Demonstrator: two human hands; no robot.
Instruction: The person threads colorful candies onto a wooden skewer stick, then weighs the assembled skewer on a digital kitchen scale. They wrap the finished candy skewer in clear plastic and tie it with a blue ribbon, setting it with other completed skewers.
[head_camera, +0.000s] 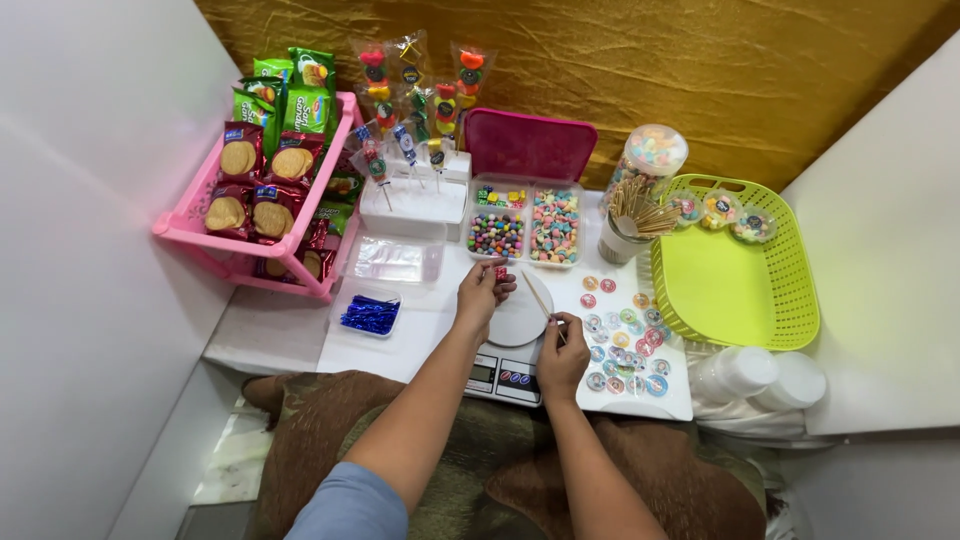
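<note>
Hands both closed on small things, above the round white plate (518, 322) on the kitchen scale (505, 377). Left hand (485, 293): pinched narrow on a small red candy (500, 271), just in front of the divided clear box (525, 225). Right hand (562, 352): gripped a thin wooden skewer (537, 297) at its lower end, with the point slanted up toward the candy, near it but perhaps not touching; too small to tell.

Judged the candy very light, probably soft and a little sticky, easy to squash; better taken by the sides with two fingertips. Judged the skewer light and stiff but easy to snap, sharp at the tip; better taken low on the shaft, as was done.

Saw in the divided box dark round sweets on the left, pale pastel rings on the right, and a small mixed part behind; pink lid (528, 146) stood open at the back. Found more skewers upright in a clear jar (628, 222), and pastel sweets in a taller jar (655, 152). Found three small round tubs in the green basket (745, 300), blue twist ties in a small tray (370, 314), and biscuit packets on the pink rack (250, 195). Noted round stickers (625, 342) spread beside the scale.
</note>
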